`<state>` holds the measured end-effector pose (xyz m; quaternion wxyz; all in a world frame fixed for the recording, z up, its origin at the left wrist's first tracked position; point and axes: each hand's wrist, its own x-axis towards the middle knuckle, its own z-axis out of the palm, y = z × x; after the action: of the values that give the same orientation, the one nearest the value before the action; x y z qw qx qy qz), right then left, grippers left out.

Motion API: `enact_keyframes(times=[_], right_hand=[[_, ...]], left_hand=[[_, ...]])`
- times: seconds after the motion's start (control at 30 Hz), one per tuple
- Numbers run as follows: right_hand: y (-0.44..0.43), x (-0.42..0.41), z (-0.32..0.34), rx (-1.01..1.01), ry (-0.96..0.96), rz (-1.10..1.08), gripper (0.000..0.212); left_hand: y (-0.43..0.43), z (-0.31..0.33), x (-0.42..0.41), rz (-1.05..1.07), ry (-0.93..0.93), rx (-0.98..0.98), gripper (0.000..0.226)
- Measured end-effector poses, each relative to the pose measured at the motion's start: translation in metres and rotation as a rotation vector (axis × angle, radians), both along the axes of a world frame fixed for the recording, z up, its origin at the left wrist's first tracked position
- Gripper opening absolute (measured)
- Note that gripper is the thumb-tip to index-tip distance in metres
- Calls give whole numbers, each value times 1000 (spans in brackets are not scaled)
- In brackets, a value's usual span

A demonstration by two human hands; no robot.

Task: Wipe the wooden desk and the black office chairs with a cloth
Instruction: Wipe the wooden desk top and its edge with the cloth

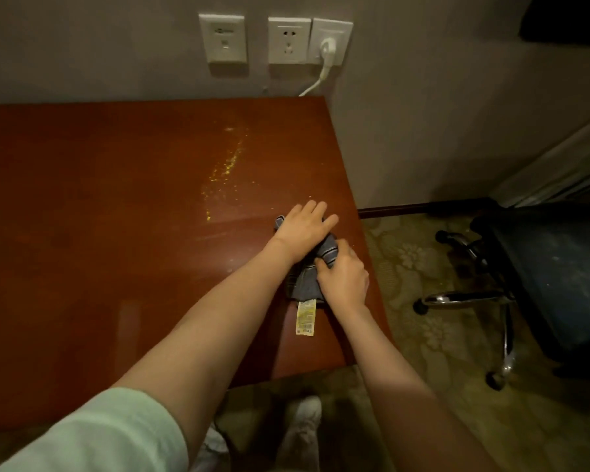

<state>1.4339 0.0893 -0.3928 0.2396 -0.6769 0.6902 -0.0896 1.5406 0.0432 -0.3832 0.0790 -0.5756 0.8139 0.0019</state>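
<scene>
A grey cloth (303, 284) with a yellow label (305, 316) lies near the right edge of the reddish wooden desk (99, 216). My left hand (304, 228) lies flat on the far part of the cloth, fingers straight. My right hand (343, 275) grips a bunched fold of the cloth at its right side. A streak of yellow crumbs (223, 172) runs across the desk beyond my hands. One black office chair (556, 277) stands on the floor to the right of the desk.
The desk backs onto a wall with three white socket plates; a white plug and cable (324, 63) hang from the right one. The chair's chrome wheeled base (470, 298) spreads over patterned carpet (423, 267). My white shoes (304, 427) show below the desk's front edge.
</scene>
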Motion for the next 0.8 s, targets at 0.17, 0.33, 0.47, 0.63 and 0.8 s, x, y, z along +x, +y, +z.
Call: enact_keyframes(times=[0.17,0.33,0.47,0.63,0.8], right_hand=[[-12,-21,3,5,12,20,36],[5,-8,18,10,-150,61,37],[36,25,31,56,-291,102,35],[81,80,37,114,-405,163,38],[132,143,31,191,-454,223,38]], left_hand=[[-7,5,-18,19,-6,2,43],[19,26,2,81,-10,-4,45],[52,46,36,111,-42,-13,39],[102,64,91,168,-137,34,39],[157,68,151,225,-224,110,40]])
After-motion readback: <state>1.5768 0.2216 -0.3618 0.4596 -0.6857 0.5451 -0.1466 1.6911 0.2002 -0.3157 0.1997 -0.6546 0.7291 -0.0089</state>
